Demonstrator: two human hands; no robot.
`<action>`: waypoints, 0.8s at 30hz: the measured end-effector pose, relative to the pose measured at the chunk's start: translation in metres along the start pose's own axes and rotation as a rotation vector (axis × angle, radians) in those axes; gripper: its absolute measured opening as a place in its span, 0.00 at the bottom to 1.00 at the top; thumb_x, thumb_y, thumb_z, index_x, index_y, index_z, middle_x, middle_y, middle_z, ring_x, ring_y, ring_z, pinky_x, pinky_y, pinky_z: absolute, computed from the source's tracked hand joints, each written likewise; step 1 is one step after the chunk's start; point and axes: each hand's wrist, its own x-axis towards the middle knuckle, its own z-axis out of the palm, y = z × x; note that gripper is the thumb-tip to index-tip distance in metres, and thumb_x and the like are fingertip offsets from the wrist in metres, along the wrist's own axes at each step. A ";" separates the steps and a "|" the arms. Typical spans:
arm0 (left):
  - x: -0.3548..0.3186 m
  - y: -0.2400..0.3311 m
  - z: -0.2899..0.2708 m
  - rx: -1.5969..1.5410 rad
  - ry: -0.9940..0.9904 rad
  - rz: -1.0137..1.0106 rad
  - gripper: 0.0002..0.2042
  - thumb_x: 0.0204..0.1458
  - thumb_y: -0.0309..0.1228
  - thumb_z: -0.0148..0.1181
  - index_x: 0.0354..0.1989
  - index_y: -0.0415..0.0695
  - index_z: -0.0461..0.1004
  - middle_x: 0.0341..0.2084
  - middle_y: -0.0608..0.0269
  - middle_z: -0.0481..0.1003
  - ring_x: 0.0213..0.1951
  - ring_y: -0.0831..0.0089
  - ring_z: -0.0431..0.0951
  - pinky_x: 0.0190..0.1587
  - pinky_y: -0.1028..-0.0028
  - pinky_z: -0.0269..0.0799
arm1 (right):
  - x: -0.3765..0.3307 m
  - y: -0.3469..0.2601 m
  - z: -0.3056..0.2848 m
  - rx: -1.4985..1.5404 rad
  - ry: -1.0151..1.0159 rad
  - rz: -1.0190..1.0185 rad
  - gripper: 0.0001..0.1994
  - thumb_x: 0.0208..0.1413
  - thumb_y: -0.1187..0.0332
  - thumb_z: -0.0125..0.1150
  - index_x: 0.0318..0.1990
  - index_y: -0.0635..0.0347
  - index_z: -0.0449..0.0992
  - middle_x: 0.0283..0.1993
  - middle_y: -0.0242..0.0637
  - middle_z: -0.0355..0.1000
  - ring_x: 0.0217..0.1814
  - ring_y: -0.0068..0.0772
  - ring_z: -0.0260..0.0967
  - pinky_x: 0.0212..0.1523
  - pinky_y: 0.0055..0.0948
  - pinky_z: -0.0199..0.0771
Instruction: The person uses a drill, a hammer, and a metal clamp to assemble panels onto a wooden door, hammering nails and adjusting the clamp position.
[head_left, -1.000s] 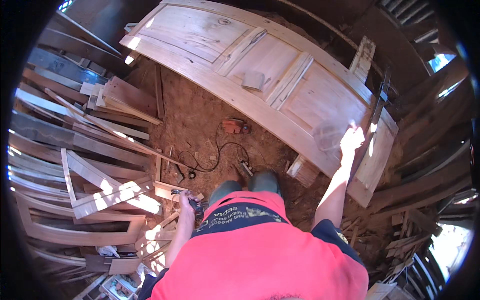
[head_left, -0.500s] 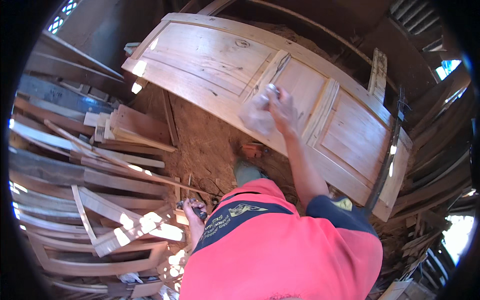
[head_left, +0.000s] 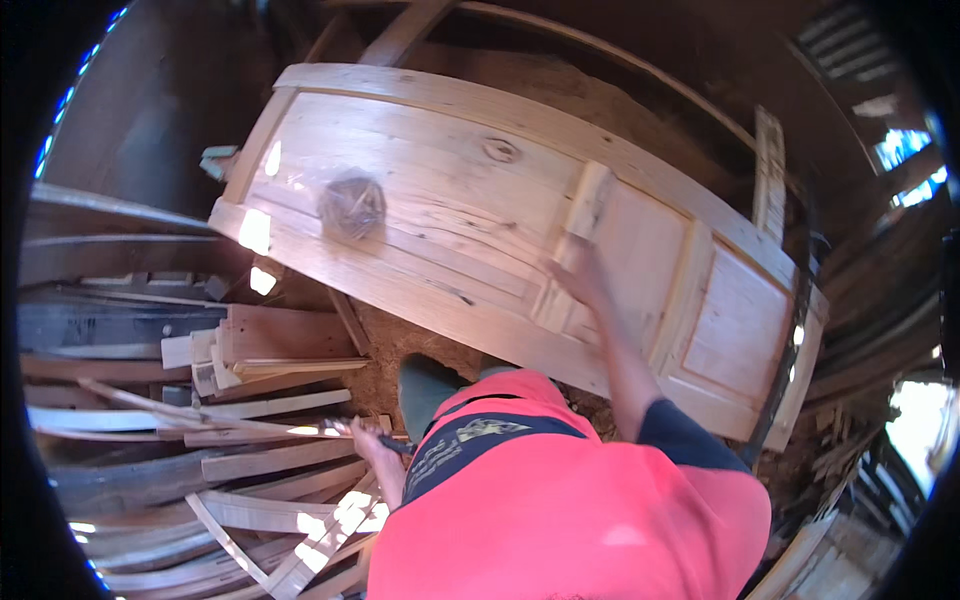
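Across the middle of the workshop, a pale wooden door (head_left: 410,125) lies flat in front of the worker, its left end well apart from the stacked boards (head_left: 280,335) beside it. The right hand (head_left: 583,272) is over the crosspiece (head_left: 572,245) nearer the left end; its fingers look loosely spread with nothing in them, though blur keeps me from telling whether they touch the wood. The left hand (head_left: 372,446), low by the worker's hip, has its fingers closed around a dark tool (head_left: 397,443) whose kind I can't make out. A round, crumpled clump, apparently a clear plastic bag (head_left: 352,208), is on or just above the long left panel, out of reach of both hands' grip.

As for progress, I'd judge the door's joinery done: 3 panels sit within the frame, with 2 crosspieces between them. The surface seems less finished. A knot (head_left: 500,150) and dark cracks show on the long panel, and the wood looks bare, so any coating appears not yet done. A dark bar (head_left: 785,372) crosses the right end.
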 end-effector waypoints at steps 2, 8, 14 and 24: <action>0.002 0.041 0.060 0.137 -0.009 0.169 0.09 0.57 0.38 0.56 0.29 0.52 0.64 0.15 0.75 0.59 0.15 0.84 0.58 0.16 0.79 0.55 | -0.024 0.062 -0.039 -0.368 0.000 0.096 0.47 0.40 0.43 0.72 0.65 0.60 0.61 0.64 0.57 0.62 0.68 0.54 0.58 0.68 0.46 0.58; 0.091 0.142 0.204 0.647 -0.264 0.654 0.12 0.55 0.31 0.55 0.44 0.38 0.74 0.19 0.72 0.67 0.19 0.82 0.66 0.21 0.78 0.62 | -0.100 0.121 -0.020 -0.496 0.003 0.397 0.53 0.38 0.45 0.73 0.69 0.60 0.53 0.65 0.68 0.57 0.68 0.62 0.56 0.66 0.48 0.61; 0.165 0.188 0.321 0.914 -0.377 0.863 0.18 0.50 0.33 0.58 0.48 0.37 0.75 0.30 0.47 0.78 0.34 0.60 0.80 0.39 0.64 0.73 | -0.079 -0.003 0.030 -0.361 0.203 0.531 0.44 0.41 0.56 0.70 0.67 0.60 0.58 0.56 0.63 0.67 0.58 0.62 0.66 0.57 0.49 0.69; 0.248 0.222 0.431 1.128 -0.518 0.944 0.22 0.50 0.34 0.55 0.53 0.38 0.72 0.42 0.40 0.77 0.46 0.47 0.77 0.50 0.57 0.71 | 0.078 -0.228 0.189 -0.191 0.146 0.120 0.34 0.53 0.60 0.63 0.64 0.68 0.59 0.62 0.59 0.62 0.69 0.53 0.56 0.67 0.41 0.59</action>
